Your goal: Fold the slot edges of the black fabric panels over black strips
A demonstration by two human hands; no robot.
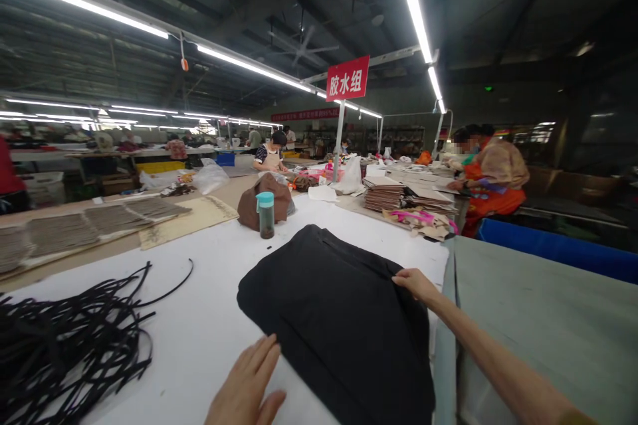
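Black fabric [339, 305] lies in a flat, layered heap on the white-covered table [199, 305], with a folded edge along its upper right. My right hand [416, 283] pinches the fabric's edge at the right side, fingertips pressed together. At the fabric's lower left edge is my left hand [249, 382], its fingers stretched out and the thumb apart; the fingertips reach the edge, and whether they press on it I cannot tell. A tangled pile of black strips [64, 339] spreads over the table on the left.
A bottle with a turquoise lid [266, 216] stands beyond the fabric, before a brown bag [249, 202]. Stacked boards [383, 194] and pink-and-tan scraps [423, 220] lie at the back right. A grey-green table [543, 319] adjoins on the right. A co-worker [498, 166] works beyond it.
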